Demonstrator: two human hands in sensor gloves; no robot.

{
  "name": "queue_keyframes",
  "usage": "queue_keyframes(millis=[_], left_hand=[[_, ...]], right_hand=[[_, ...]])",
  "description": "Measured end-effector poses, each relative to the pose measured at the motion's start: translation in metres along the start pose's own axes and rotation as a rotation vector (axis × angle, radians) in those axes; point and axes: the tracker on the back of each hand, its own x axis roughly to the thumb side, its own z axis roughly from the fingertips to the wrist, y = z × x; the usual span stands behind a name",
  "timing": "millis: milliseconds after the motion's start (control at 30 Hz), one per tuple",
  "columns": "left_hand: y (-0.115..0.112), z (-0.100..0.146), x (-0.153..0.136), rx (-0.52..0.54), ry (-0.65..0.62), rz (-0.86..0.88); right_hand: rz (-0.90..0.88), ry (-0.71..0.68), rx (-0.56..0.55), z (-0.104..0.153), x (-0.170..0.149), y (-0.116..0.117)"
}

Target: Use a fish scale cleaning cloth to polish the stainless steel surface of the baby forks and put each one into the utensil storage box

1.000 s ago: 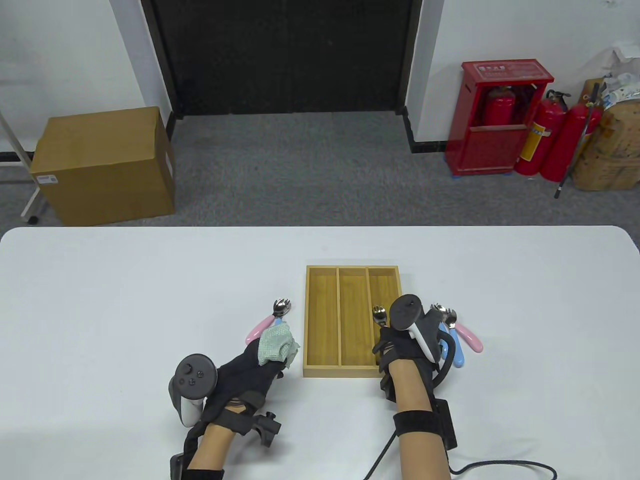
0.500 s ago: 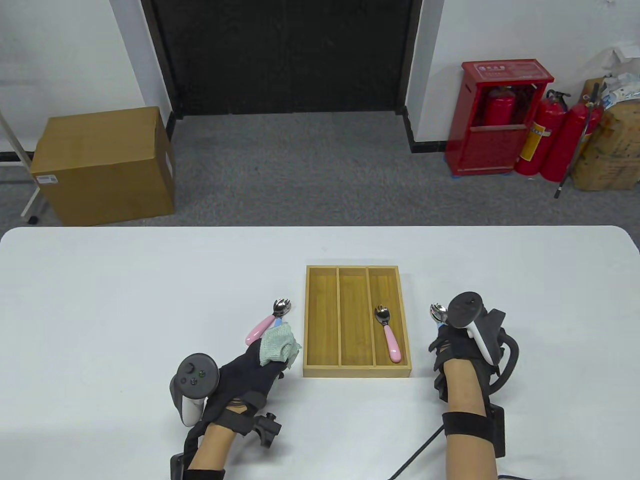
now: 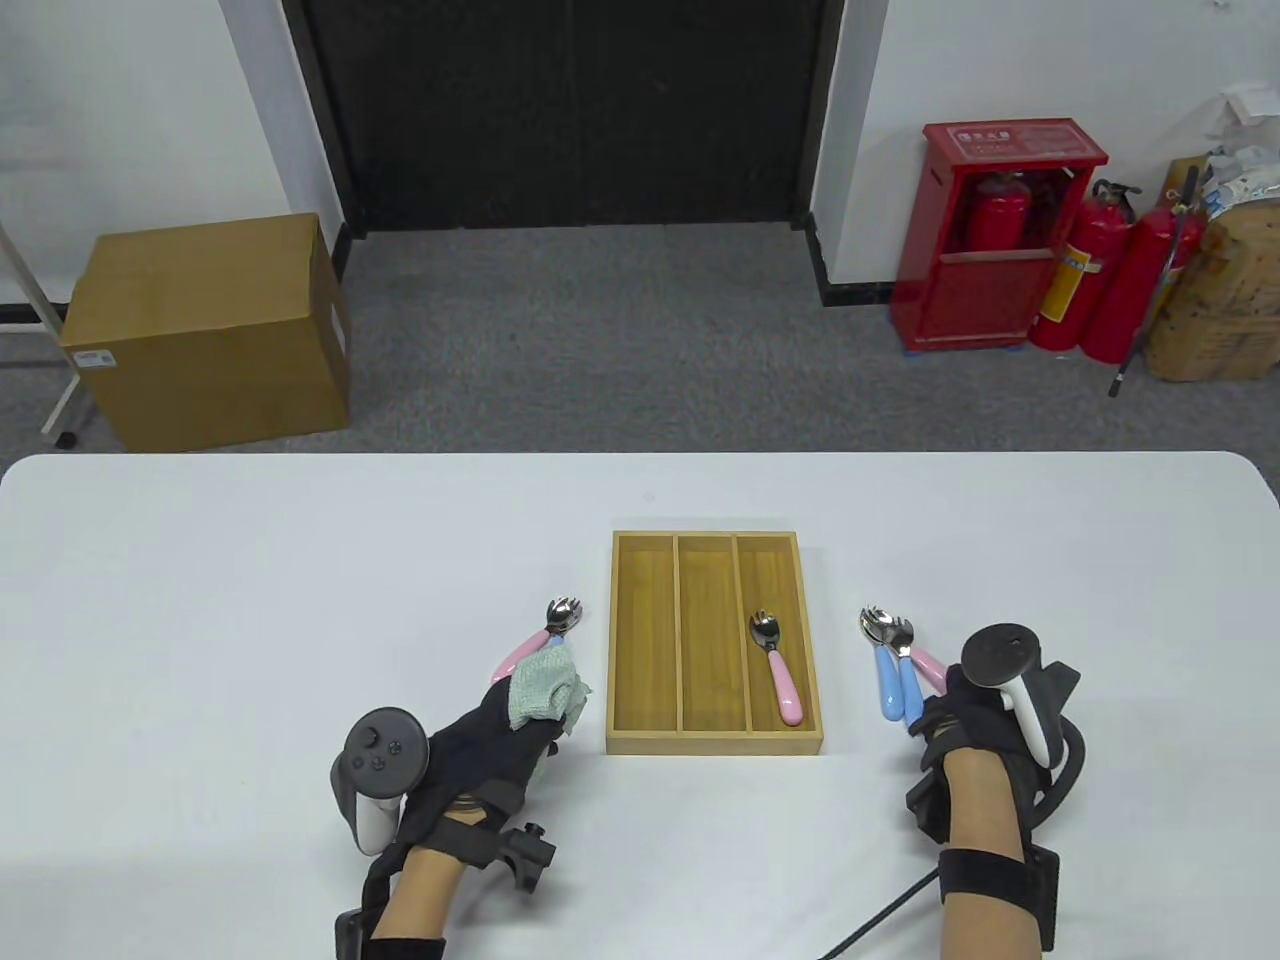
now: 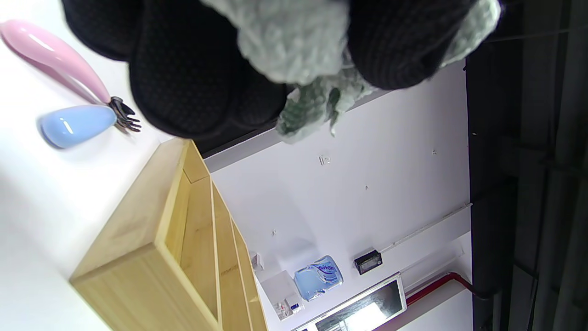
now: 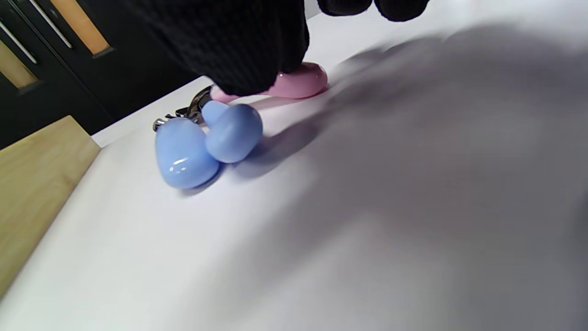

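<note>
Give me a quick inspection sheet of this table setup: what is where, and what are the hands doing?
Surface: white table.
Job's things: wooden box, one pink fork in its right compartment; two blue forks and a pink one by the right hand; more forks left of the box; cloth.
Clutter: nothing seen.
Hands: left hand grips the cloth; right hand touches the pink handle; grip unclear.
Cables: black cable at the right wrist.
Surroundings: cardboard box, red cabinet with extinguishers.
</note>
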Motion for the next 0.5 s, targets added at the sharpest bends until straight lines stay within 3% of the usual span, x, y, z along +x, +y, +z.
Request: queue_keyframes(millis=[233, 333, 433, 500], left_hand=[[0.002, -0.002, -0.002, -0.010, 0.008, -0.003], [0.002, -0.002, -0.001, -0.015, 0.010, -0.010], [0.003, -0.002, -0.002, -0.013, 0.013, -0.022], [0.004, -0.002, -0.002, -0.011, 0.014, -0.022]], right_hand=[[-0.070, 0.013, -0.078, -0.005, -0.014, -0.007], [-0.074, 0.062, -0.019, -0.011, -0.018, -0.006], [-0.091, 0.053, -0.082, -0.016, -0.019, -0.006], [-0.122, 0.050, -0.032, -0.022, -0.016, -0.004]])
